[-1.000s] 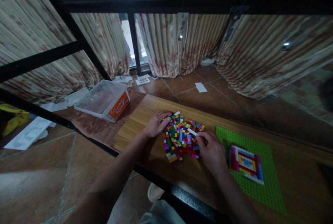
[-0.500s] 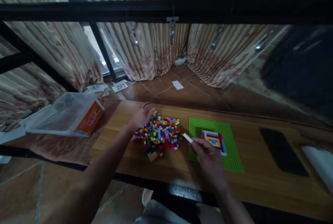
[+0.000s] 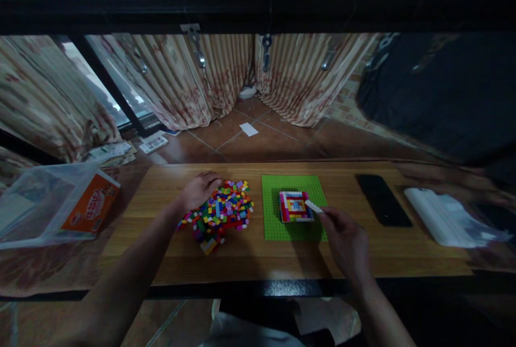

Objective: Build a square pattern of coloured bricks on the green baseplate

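A thin white toy brick (image 3: 313,206) is pinched between the thumb and fingers of my right hand (image 3: 347,239). It is held at the right edge of a small square build of coloured bricks (image 3: 296,206); whether the two touch I cannot tell. That build sits on a green studded baseplate (image 3: 274,229). My left hand (image 3: 200,190) lies at the upper left edge of a heap of small mixed-colour bricks (image 3: 226,210), its fingers stretched out and apparently holding nothing. Part of the heap is hidden under that hand.
At the left stands a clear plastic bin (image 3: 48,196) with an orange label. A dark flat slab (image 3: 382,199) lies right of the baseplate on the wooden tabletop (image 3: 242,266). Beyond it is a white plastic packet (image 3: 437,218). A black rail (image 3: 242,14) crosses behind the table.
My view has turned to the right. My right hand has carried the white brick from beside the heap across to the build's right edge. My left hand stays by the heap.
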Available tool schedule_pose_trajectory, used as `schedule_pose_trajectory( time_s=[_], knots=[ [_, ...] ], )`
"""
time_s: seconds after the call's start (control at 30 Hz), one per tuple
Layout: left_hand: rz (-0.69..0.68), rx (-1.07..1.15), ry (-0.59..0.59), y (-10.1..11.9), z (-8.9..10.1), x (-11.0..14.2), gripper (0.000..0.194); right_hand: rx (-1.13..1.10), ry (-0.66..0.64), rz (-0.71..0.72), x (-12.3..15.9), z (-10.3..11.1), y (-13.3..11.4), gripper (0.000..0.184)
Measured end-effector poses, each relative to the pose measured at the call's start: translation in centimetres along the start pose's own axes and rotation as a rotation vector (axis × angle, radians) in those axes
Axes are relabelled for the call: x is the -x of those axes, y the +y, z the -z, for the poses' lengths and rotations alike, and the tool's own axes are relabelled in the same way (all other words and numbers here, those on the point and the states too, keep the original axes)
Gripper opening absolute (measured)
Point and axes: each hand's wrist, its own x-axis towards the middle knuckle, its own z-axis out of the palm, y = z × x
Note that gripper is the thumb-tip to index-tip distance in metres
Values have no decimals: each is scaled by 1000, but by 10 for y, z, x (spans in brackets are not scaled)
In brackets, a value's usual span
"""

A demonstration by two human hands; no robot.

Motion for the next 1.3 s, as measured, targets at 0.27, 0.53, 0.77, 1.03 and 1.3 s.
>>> schedule_pose_trajectory(
  time_s=[0.27,0.53,0.77,1.03,1.3],
  knots=[
    [22,55,-26,18,1,11,39,-47,56,2,-30,-10,16,39],
    [38,35,197,48,-14,-3,33,-120,-145,85,-70,-26,18,30],
    [-4,290,55,124,-66,-36,30,-127,-298,138,-82,-29,17,23],
    [71,437,-44,149,-107,-60,27,-121,-319,155,-90,-22,11,21],
    [126,555,73,137,-101,-45,24,-153,-121,88,-60,-13,14,28]
  ],
)
